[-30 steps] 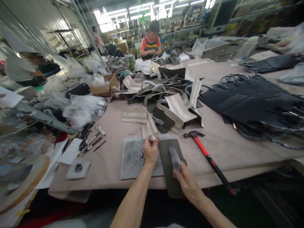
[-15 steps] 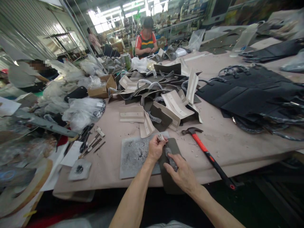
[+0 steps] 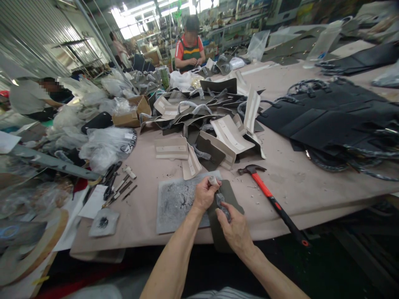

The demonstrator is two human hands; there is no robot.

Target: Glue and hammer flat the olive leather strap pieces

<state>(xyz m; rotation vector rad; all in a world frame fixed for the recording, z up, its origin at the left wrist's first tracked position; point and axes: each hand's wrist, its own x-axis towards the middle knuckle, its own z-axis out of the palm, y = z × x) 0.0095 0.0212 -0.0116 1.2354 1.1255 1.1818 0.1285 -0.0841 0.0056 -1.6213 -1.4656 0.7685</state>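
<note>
A dark olive flat panel [image 3: 218,232] lies at the table's front edge, partly over a scuffed grey board [image 3: 168,207]. On the panel is a handle wrapped in clear plastic [image 3: 220,200]. My right hand [image 3: 235,228] pinches this handle between thumb and forefinger. At the panel's far left corner my left hand [image 3: 205,195] is closed, fingers bent together. A short whitish cylinder [image 3: 213,181] sticks up at its fingertips; whether it is a held piece or a wrapped finger, I cannot tell. Right of the panel lies a claw hammer [image 3: 264,189] with a red and black handle.
Ahead is a heap of beige-backed panels [image 3: 230,133]. Black bag pieces [image 3: 336,120] with wrapped handles lie to the right. Several thin hand tools [image 3: 123,187] and a small pad with a black smear [image 3: 104,223] are at left. A co-worker [image 3: 190,50] sits across the table.
My right hand's fingers have drawn slightly closer together on the wrapped handle. My left hand stays at the panel's corner. The view has shifted slightly.
</note>
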